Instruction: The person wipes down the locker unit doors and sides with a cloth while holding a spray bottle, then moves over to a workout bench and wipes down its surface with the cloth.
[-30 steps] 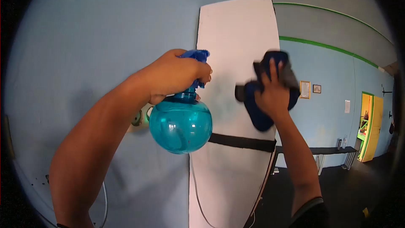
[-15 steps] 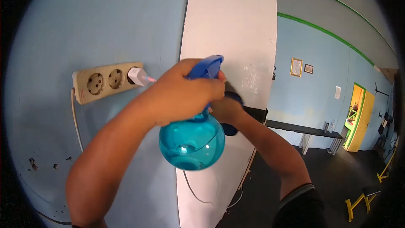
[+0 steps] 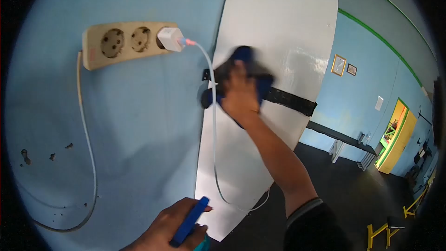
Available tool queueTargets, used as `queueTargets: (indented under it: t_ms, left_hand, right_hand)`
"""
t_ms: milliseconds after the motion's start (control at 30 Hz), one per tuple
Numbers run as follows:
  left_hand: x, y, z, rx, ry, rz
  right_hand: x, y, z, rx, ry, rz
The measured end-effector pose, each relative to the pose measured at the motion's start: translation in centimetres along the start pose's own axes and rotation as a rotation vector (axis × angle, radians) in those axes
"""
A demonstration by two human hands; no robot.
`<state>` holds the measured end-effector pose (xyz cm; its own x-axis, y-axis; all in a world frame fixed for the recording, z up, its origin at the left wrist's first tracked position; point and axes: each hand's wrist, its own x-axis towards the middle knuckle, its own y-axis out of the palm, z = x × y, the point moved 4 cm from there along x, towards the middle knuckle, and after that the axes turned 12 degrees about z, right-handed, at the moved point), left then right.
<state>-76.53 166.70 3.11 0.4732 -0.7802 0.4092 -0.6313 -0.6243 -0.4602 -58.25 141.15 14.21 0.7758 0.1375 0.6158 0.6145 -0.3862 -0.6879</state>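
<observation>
My right hand (image 3: 242, 94) presses a dark blue and black cloth (image 3: 264, 86) against the white panel (image 3: 278, 14), over the black strap that crosses it. Hand and cloth are blurred by motion. Low in the view, my left hand (image 3: 174, 225) grips a spray bottle by its blue spray head (image 3: 190, 221). Only a sliver of the turquoise bottle body (image 3: 203, 244) shows; the rest is cut off by the lower edge. A white charging cable (image 3: 214, 125) hangs in front of the panel, close to the cloth's left part.
On the blue wall, a power strip (image 3: 130, 44) holds a white charger (image 3: 170, 39). The black strap (image 3: 292, 102) runs around the panel. Further back are a long black bench (image 3: 339, 137), an open yellow door (image 3: 398, 139) and yellow metal stands (image 3: 378, 234).
My left hand has dropped with the spray bottle from the middle to the bottom. My right hand has moved up, with the cloth now spread on the panel. The view has shifted.
</observation>
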Motion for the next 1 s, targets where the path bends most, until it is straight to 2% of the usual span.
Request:
queueTargets:
  t_ms: [33, 67, 100, 133, 167, 200, 267, 300, 333, 467, 500, 533, 633, 667, 733, 767, 800, 833, 867, 900, 1000]
  left_hand:
    - [-0.3, 0.4, 0.5, -0.012, -0.004, 0.015]
    - [-0.1, 0.4, 1.1, -0.032, -0.078, -0.049]
    - [-0.5, 0.7, 2.0, -0.055, -0.157, -0.107]
    - [-0.1, 0.9, 2.6, 0.109, 0.006, -0.154]
    - [-0.3, 1.4, 3.8, 0.090, -0.007, -0.125]
    - [-0.7, 1.7, 4.6, 0.040, -0.035, -0.112]
    - [-1.4, 2.4, 6.2, -0.016, -0.042, -0.139]
    - [-1.4, 2.6, 6.7, -0.015, -0.054, -0.127]
    - [-1.7, 2.8, 7.4, 0.001, -0.062, -0.119]
    - [-2.7, 4.2, 9.5, 0.056, -0.062, -0.087]
    - [-2.6, 4.5, 10.2, 0.083, -0.051, -0.072]
    - [-2.7, 5.1, 11.4, 0.107, -0.040, -0.046]
    - [-2.6, 6.4, 12.5, 0.091, -0.006, -0.044]
    - [-2.4, 6.5, 12.2, 0.082, -0.069, -0.023]
    - [-2.0, 6.8, 11.3, 0.052, -0.077, -0.021]
    - [-1.6, 7.1, 11.2, 0.020, -0.076, -0.006]
    - [-1.4, 7.5, 11.0, -0.010, -0.026, -0.008]
    - [-1.0, 7.7, 10.7, -0.024, -0.034, -0.011]
    - [-0.9, 8.1, 10.3, -0.037, -0.043, 0.009]
    - [-0.7, 8.4, 9.9, -0.045, -0.050, 0.035]
    - [-1.7, 8.8, 10.2, -0.073, -0.098, 0.062]
  right_hand:
    - [1.1, 2.4, 1.7, 0.130, -0.058, 0.062]
    - [1.4, 3.4, 2.5, 0.513, 0.023, 0.165]
    - [1.7, 3.8, 2.1, 0.448, 0.026, 0.265]
    - [2.0, 4.0, 1.8, 0.380, 0.022, 0.365]
    - [0.9, 3.8, 1.7, 0.276, 0.003, 0.455]
    - [-0.7, 3.1, 1.1, 0.310, 0.023, 0.455]
    - [-5.7, 1.9, -1.6, 0.343, 0.121, 0.254]
    - [-8.6, -0.7, -2.9, 0.267, 0.198, 0.301]
    - [-11.3, -2.9, -3.8, 0.110, 0.069, -0.083]
    - [-23.0, 3.3, -7.8, 0.149, 0.376, -0.142]
    - [-25.3, 4.6, -7.6, 0.022, 0.352, -0.181]
    - [-26.2, 5.6, -7.3, -0.106, 0.328, -0.222]
    - [-24.0, 4.6, -5.5, -0.062, 0.407, -0.370]
    - [-22.5, 3.7, -4.6, -0.055, 0.398, -0.370]
    - [-17.3, 3.4, -3.6, -0.077, 0.444, 0.085]
    - [-14.9, 4.4, -2.6, -0.032, 0.288, -0.066]
    - [-12.7, 5.2, -1.0, -0.099, 0.108, -0.097]
    - [-11.0, 4.7, 1.4, -0.090, 0.037, 0.163]
    - [-10.4, 9.1, 2.8, 0.066, -0.105, 0.025]
    - [-10.1, 13.0, 4.9, 0.002, -0.248, 0.060]
    - [-16.7, 20.7, 7.2, 0.603, -0.538, 0.377]
